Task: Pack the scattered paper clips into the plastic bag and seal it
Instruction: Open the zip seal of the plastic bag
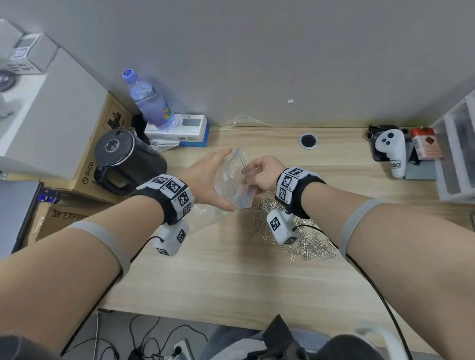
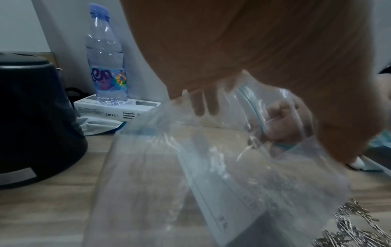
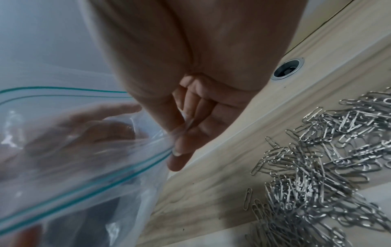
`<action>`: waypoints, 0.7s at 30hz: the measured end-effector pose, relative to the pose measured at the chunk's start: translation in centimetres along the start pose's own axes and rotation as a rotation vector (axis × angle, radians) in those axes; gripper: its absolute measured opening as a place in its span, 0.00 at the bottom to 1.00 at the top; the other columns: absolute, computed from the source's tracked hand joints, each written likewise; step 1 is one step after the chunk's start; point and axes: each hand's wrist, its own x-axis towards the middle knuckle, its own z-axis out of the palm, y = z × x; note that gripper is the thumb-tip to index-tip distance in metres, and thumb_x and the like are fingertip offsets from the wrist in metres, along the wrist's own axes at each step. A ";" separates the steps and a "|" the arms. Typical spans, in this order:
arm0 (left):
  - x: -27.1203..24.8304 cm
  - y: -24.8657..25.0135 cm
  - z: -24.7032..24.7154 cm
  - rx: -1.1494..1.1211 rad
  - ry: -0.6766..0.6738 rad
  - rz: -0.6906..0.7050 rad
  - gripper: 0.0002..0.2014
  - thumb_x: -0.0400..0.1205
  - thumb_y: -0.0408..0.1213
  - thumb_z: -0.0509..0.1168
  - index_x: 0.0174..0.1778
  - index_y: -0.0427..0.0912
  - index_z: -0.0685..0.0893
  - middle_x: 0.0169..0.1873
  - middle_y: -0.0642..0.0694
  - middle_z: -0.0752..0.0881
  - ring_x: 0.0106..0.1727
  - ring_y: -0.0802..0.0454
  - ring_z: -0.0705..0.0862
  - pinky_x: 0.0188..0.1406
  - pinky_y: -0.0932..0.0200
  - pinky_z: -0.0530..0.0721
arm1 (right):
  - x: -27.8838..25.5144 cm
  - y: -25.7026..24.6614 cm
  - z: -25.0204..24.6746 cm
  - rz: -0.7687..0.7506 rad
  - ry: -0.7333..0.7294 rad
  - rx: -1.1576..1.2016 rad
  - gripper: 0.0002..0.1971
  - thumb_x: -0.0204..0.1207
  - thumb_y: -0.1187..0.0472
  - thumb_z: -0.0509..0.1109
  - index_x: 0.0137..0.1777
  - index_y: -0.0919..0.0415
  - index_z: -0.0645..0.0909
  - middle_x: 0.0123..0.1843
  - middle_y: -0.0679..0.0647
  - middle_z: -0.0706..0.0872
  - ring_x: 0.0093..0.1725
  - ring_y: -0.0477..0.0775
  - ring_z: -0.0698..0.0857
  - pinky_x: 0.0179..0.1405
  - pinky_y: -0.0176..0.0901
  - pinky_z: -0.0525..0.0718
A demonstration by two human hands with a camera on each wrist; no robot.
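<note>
A wooden desk point(image 1: 254, 275) seen from above, with both forearms reaching forward over it. Along the far left edge sit cardboard boxes, then a black electric kettle point(image 1: 125, 161), and behind it a clear water bottle point(image 1: 150, 102) standing on a flat white box point(image 1: 184, 130). Just right of the kettle is the left hand point(image 1: 206, 178), fingers straight and spread, palm turned toward the middle and pressed flat against the side of a clear zip-top plastic bag point(image 1: 235, 179); the bag stands upright between the two hands, lifted off the desk, its mouth open. A second sheet of clear plastic lies on the desk below the left wrist. On the bag's right side the right hand point(image 1: 261, 175) has thumb and fingertips pinched together on the bag's rim near the blue-green zip strip. Below and to the right of that hand, on the desk beneath the right wrist, lies a loose heap of silver paper clips point(image 1: 304, 245), close to the bag but apart from it; no clips can be made out inside the bag. Further right are a round cable hole point(image 1: 308, 140), a white handheld controller point(image 1: 392, 151), a red packet and clear plastic drawers. The left wrist view shows the left fingers point(image 2: 207, 103) through the plastic, and the right hand blurred beyond. Only the right wrist view makes the pinch on the zip edge point(image 3: 182, 132) plain, with clips point(image 3: 317, 175) spread to its right.
</note>
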 end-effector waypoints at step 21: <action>0.6 -0.7 0.5 0.263 -0.099 -0.010 0.60 0.54 0.63 0.76 0.82 0.53 0.58 0.71 0.48 0.76 0.70 0.47 0.78 0.71 0.43 0.79 | -0.6 1.6 -1.4 0.072 0.098 -0.208 0.02 0.72 0.64 0.71 0.42 0.57 0.83 0.35 0.54 0.88 0.34 0.53 0.88 0.31 0.42 0.84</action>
